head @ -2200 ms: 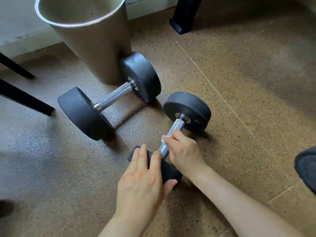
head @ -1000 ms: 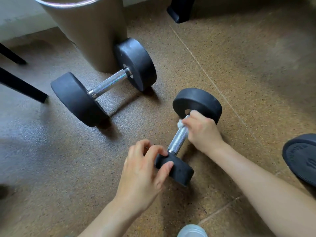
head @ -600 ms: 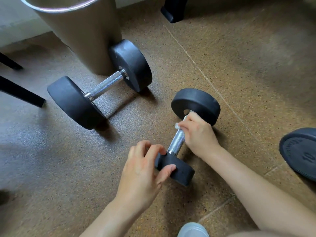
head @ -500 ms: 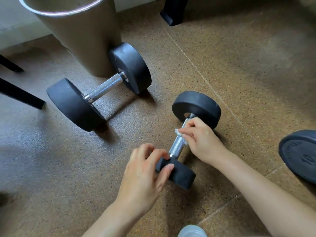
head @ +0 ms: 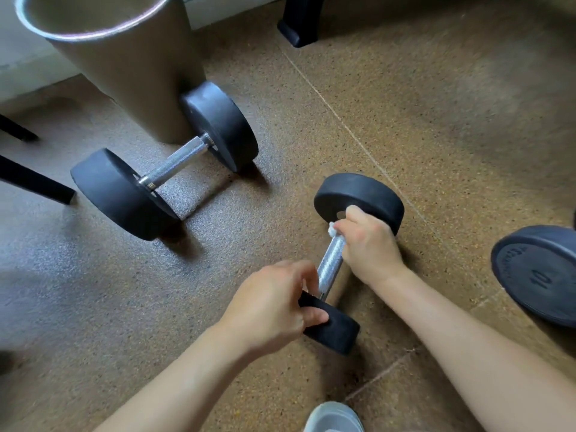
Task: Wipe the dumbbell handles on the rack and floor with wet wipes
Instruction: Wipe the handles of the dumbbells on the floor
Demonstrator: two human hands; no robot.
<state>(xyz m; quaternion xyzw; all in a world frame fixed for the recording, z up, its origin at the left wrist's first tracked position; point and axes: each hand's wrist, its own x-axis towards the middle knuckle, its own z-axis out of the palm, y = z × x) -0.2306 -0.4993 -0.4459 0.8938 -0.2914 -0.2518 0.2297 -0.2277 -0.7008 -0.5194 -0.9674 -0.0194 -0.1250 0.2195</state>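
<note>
On the floor (head: 436, 120), the right hand (head: 367, 244), curled round wipe (head: 333, 228) and handle (head: 330, 263), has slid from the near end to the far head (head: 358, 193) while the left hand (head: 271, 304) grips the near head (head: 338, 333), so this handle looks nearly done.

A gym: black dumbbells (head: 165, 169) lie on speckled rubber flooring (head: 436, 120) beside a rack foot (head: 300, 24).

On the floor (head: 436, 135), a small dumbbell (head: 330, 263) is lying centrally; a larger dumbbell (head: 177, 160) is sitting behind-left, just before a bin (head: 131, 73); a 3rd dumbbell (head: 536, 272) is lying right.
</note>
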